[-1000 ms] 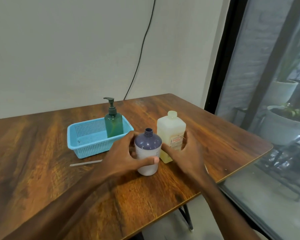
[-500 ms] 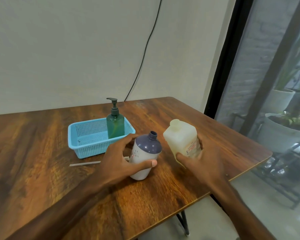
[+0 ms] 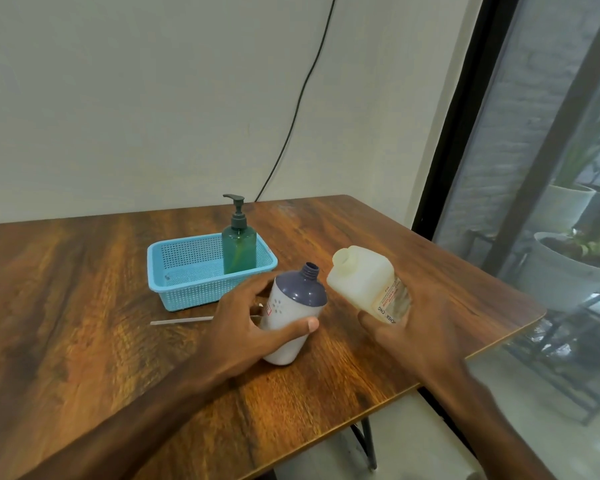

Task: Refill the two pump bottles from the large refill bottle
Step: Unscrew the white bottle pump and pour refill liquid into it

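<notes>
1. Left hand (image 3: 243, 320): fingers and thumb curled round the body of the white pump bottle (image 3: 300, 294), thumb across its near side.
2. White pump bottle: dark blue shoulder, threaded neck open with no pump fitted; it leans to the right near the middle of the table (image 3: 84, 306), base towards the near edge. Whether the base rests flat cannot be told.
3. Right hand (image 3: 416, 330): wrapped round the lower, labelled part of the refill bottle (image 3: 361, 278), thumb on the near face.
4. Refill bottle: pale, square-shouldered and uncapped. It is tilted with its mouth up and to the left, just beside the open neck of the white bottle but apart from it.
5. Green pump bottle (image 3: 239, 251): upright with its pump on, standing in the right end of the blue basket (image 3: 174, 271), on the far side of the left hand.
6. Thin white stick (image 3: 184, 320): lying flat on the table just near of the basket, its right end hidden behind the left hand.
7. Black cable (image 3: 298, 105): running down the far wall to the table's far edge.
</notes>
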### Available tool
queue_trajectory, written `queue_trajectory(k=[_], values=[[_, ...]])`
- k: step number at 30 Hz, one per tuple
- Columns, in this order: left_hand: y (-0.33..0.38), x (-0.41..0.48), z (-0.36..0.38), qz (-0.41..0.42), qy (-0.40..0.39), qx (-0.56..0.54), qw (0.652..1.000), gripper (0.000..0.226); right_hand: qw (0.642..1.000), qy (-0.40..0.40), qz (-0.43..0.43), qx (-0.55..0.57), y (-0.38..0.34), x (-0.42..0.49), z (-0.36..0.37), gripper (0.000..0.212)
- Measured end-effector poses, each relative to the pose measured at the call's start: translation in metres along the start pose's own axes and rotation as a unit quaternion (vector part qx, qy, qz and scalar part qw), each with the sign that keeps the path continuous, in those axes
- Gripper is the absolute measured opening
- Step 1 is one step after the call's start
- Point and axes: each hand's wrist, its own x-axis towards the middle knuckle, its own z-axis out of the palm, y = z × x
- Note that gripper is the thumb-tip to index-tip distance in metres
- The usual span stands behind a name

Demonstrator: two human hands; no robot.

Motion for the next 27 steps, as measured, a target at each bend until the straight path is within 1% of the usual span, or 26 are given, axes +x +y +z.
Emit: queue_trajectory(k=[3,11,15,21,24,27], values=[[-0.001,0.0,0.001,0.009,0.001,0.008,1.0,0.055,1.0,-0.001,0.004,-0.008,-0.001,-0.001,0.0,0.069],[-0.007,-0.001,0.001,0.011,0.01,0.019,1.0,0.062,1.0,0.002,-0.017,-0.023,-0.004,0.0,-0.001,0.071],[-0.012,-0.001,0.001,0.008,0.002,0.031,0.999,0.064,0.999,0.014,-0.04,-0.022,-0.003,0.001,-0.001,0.073],[-0.012,-0.001,0.001,0.013,0.005,0.037,0.999,0.062,0.999,0.016,-0.04,-0.02,-0.003,0.001,0.0,0.069],[-0.014,-0.001,0.001,0.016,0.003,0.038,0.999,0.064,0.999,0.011,-0.041,-0.022,-0.004,0.001,0.0,0.071],[-0.018,0.0,0.002,0.015,0.005,0.045,0.999,0.069,0.999,0.007,-0.035,-0.026,-0.003,0.002,0.0,0.066]])
